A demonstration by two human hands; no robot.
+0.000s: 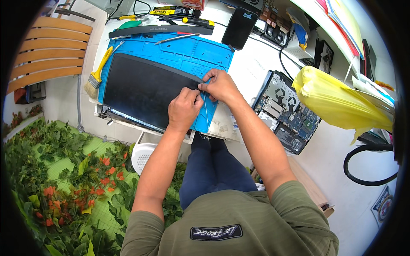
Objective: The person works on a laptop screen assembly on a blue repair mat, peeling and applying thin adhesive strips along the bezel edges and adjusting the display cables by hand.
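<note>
A dark laptop screen panel (147,89) lies face up on a blue repair mat (200,55). At its right end, my right hand (220,86) is closed in a pinch by the upper corner. From those fingers a thin white strand (206,110) trails down over the mat. Close beside it, my left hand (184,109) is curled with thumb and fingertips together at the panel's right edge; what lies in that pinch, if anything, is too small to make out.
Above the panel lie a long black bezel strip (160,30), metal tweezers (177,38) and a yellow-black cutter (198,21). A yellow-handled brush (101,72) rests left. Rightward are a phone (240,27), an opened laptop base (286,113) and a hanging yellow bag (341,96).
</note>
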